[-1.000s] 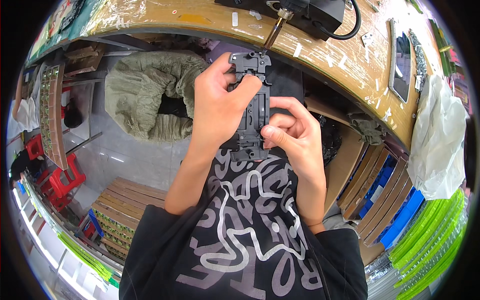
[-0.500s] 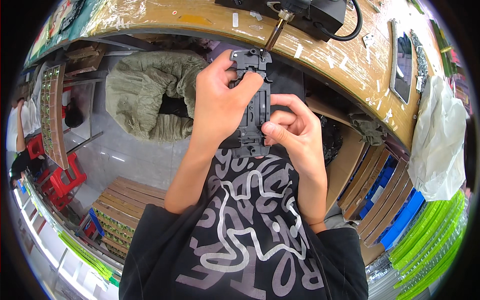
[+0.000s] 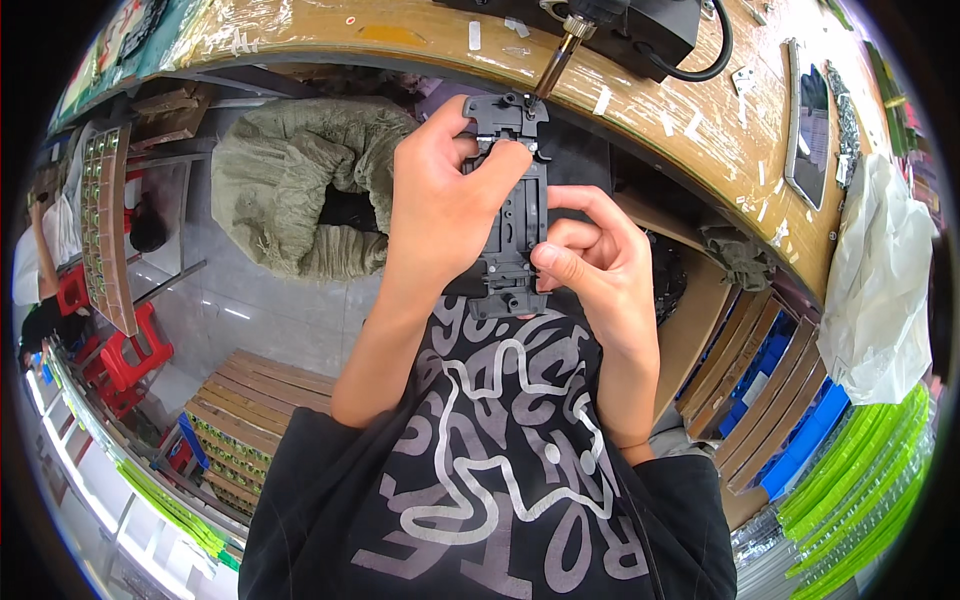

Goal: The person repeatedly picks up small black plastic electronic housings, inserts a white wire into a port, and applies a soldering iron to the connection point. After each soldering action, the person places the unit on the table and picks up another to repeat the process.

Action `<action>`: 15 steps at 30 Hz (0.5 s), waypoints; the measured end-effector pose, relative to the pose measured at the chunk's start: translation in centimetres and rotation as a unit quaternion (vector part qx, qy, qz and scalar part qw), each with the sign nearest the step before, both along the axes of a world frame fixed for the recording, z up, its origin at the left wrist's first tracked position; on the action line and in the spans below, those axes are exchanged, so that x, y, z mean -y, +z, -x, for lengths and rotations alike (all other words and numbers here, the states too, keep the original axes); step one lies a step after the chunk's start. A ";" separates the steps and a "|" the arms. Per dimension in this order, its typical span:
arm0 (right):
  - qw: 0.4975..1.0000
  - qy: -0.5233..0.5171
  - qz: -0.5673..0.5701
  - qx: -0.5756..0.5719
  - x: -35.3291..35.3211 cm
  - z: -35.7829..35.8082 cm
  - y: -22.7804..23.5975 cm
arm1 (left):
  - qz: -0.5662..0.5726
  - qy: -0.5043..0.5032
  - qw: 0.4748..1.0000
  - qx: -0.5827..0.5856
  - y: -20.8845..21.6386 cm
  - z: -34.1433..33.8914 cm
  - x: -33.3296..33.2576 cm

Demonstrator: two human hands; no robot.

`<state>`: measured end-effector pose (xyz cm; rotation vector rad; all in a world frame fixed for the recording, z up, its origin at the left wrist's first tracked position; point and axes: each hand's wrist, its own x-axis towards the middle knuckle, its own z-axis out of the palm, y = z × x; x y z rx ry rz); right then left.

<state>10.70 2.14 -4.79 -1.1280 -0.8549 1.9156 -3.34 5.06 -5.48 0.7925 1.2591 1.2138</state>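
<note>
Here both hands are clamped on one thing — a long, flat, dark grey plastic frame piece (image 3: 512, 205) with moulded ribs and small cut-outs, held upright in front of the chest and just below the near edge of the wooden workbench (image 3: 420, 40). The left hand (image 3: 445, 205) wraps the upper left side of the piece, its thumb and fingers closed over the top section. The right hand (image 3: 590, 265) grips the lower right side, with its thumb pressed on the face of the piece and its fingers curled round the edge. The two hands sit close together, almost touching across the part.

The top end of the piece meets the brass-coloured tip of a fixed tool (image 3: 556, 62) that slants down from a black machine housing (image 3: 630, 25) on the bench; a black cable (image 3: 715, 60) loops off the housing to the right. Strips of pale tape are stuck about the bench top.

To the left, under the bench, lies a crumpled olive-green cloth bundle (image 3: 290, 190). Further left stand red plastic stools (image 3: 125, 350), and at the far left edge another person's sleeve shows. To the right hangs a white plastic bag (image 3: 885, 290), with blue bins (image 3: 800, 450) and green trays (image 3: 860, 480) below it — near the lower right.
</note>
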 end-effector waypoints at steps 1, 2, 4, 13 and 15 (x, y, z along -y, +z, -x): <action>1.000 -0.001 0.000 0.000 0.0 0.0 0.0 | -0.001 0.000 1.000 0.000 0.0 0.0 0.0; 1.000 -0.002 0.001 0.001 0.0 0.0 0.0 | 0.001 -0.001 1.000 0.000 0.0 0.0 0.0; 1.000 -0.002 0.001 0.003 0.0 0.0 0.0 | 0.005 -0.003 1.000 0.001 0.0 0.0 0.0; 1.000 0.000 0.000 0.004 -0.1 -0.1 -0.2 | 0.003 0.007 1.000 0.001 0.0 -0.1 -0.1; 1.000 0.003 0.001 0.009 0.0 -0.1 -0.3 | 0.005 0.006 1.000 0.002 -0.2 0.0 0.0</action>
